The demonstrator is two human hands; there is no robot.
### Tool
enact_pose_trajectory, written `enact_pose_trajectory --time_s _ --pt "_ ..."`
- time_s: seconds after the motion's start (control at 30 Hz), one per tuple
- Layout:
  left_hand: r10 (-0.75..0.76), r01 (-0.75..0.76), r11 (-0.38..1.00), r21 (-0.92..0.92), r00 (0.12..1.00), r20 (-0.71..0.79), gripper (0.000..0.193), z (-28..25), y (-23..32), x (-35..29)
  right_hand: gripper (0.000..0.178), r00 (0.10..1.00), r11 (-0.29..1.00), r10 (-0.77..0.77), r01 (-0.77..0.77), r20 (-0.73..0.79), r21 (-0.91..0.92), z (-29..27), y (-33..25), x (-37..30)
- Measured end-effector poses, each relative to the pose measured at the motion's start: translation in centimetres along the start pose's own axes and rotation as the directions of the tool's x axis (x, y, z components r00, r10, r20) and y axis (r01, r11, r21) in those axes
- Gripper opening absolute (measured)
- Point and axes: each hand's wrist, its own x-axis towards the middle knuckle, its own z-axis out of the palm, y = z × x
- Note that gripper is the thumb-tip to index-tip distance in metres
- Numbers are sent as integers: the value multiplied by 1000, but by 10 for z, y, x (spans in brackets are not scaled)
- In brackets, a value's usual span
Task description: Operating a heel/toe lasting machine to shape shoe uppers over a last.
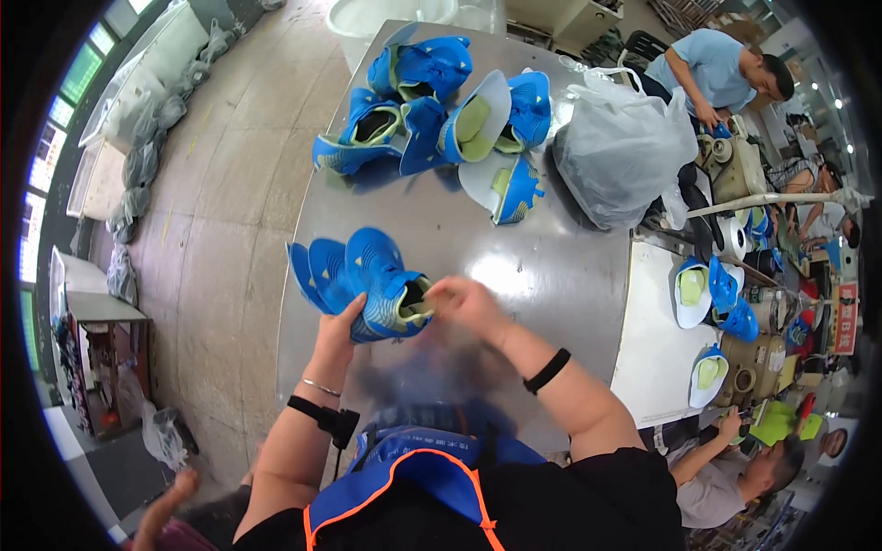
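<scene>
My left hand (344, 323) is closed on a small bunch of blue shoe uppers (375, 262), with the thumb on the near side and the fingers mostly hidden behind. They overlap like a fan, toes pointing up and left, above the metal table (542, 303). The nearest one turns its pale green-lined collar to the right. At that collar's edge, my right hand (467, 307) has its fingers curled together in a pinch; the hand is slightly blurred. Farther off on the table lie several more blue uppers (427, 69), some with white and pale green inner sides showing.
A full translucent plastic bag (625, 151) stands at the table's far right. On the right, a white work surface (652, 340) carries more blue uppers (707, 372) beside sewing machines. One co-worker (712, 69) sits at the far right, another (735, 482) at the near right.
</scene>
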Motion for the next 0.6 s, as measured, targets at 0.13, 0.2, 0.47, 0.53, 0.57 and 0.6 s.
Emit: enact_pose_trajectory --time_s 0.13,0.2,0.47,0.53,0.57,0.6 --pt "15 -21 999 41 991 133 49 54 -13 16 38 253 887 -355 -212 -900 -410 -189 90 75" --pt "3 2 987 159 1000 -31 50 14 -15 3 37 476 888 457 -283 -751 362 -143 41 114" --pt "-88 80 989 -123 994 -69 48 14 4 18 20 812 725 505 -213 -294 655 -127 72 38" --pt "-81 59 974 -218 992 -96 47 18 7 25 15 803 770 458 -144 -381 621 -102 61 -7" --pt "-90 65 973 -220 990 -105 47 24 10 27 15 801 766 467 -156 -374 623 -92 61 -23" --pt "-108 75 975 -209 983 -151 47 31 10 29 14 817 837 379 -101 -435 538 -82 60 -36"
